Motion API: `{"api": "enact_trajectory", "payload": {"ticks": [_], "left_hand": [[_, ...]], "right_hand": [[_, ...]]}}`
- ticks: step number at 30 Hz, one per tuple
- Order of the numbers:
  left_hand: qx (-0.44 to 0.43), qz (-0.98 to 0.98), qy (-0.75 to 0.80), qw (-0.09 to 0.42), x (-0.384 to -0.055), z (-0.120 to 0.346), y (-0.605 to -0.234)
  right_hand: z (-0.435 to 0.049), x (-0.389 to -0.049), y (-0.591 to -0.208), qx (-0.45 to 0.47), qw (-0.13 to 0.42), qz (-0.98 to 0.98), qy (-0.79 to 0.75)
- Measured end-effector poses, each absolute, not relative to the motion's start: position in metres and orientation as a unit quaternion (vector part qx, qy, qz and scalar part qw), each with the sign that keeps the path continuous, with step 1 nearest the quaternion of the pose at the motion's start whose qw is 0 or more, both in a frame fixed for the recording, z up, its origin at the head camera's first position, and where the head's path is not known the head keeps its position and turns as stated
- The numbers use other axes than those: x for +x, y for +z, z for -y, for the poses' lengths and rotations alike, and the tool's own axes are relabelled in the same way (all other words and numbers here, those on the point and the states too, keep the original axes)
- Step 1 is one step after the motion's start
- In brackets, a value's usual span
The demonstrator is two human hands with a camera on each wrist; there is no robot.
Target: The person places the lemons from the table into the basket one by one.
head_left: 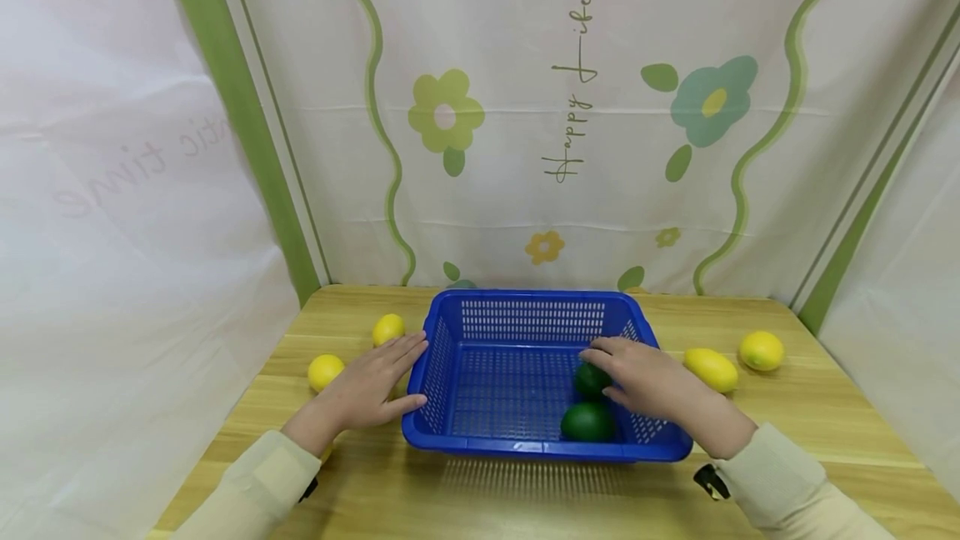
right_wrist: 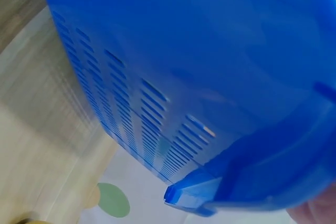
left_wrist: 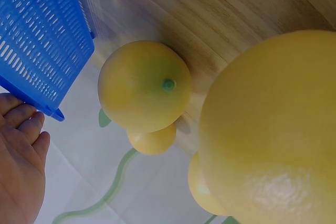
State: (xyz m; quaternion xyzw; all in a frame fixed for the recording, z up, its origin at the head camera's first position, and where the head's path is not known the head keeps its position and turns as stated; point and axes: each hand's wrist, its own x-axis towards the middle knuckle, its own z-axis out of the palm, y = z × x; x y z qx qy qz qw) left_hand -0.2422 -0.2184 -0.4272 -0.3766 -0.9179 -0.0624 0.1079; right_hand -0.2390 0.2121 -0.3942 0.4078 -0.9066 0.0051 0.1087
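Note:
A blue plastic basket (head_left: 525,446) with slotted walls stands in the middle of the table. My left hand (head_left: 371,386) rests at its left rim, fingers extended and thumb apart; in the left wrist view the fingertips meet the basket's edge. My right hand (head_left: 645,377) reaches over the right rim, its fingers and thumb around a dark green lime (head_left: 591,380) inside the basket. A second lime (head_left: 588,422) lies just in front of it, at the front right corner. In the right wrist view the basket wall (right_wrist: 173,56) hides most of that hand.
Left of the basket lie lemons, one at the back (head_left: 388,329), another (head_left: 326,372) beside my left hand, and one mostly hidden under the forearm. To the right are two more lemons (head_left: 711,369) (head_left: 762,351). A printed curtain (head_left: 510,190) hangs behind the wooden table (head_left: 840,440).

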Motion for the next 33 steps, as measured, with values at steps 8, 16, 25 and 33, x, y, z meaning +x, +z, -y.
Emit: {"api": "enact_trajectory", "payload": {"ticks": [8, 16, 25, 33], "left_hand": [[-0.376, 0.919, -0.060, 0.104, -0.241, 0.217, -0.425], [-0.377, 0.918, -0.061, 0.104, -0.241, 0.217, -0.424], [-0.378, 0.918, -0.064, 0.102, -0.241, 0.217, -0.424], [-0.381, 0.916, -0.063, 0.107, -0.242, 0.217, -0.425]], "right_hand": [[-0.215, -0.238, -0.392, 0.401, 0.113, 0.909, 0.010], [-0.219, -0.236, -0.391, 0.393, 0.117, 0.912, 0.014], [-0.224, -0.237, -0.390, 0.393, 0.134, 0.910, 0.013], [-0.230, -0.235, -0.379, 0.393, 0.162, 0.905, 0.018]]}}
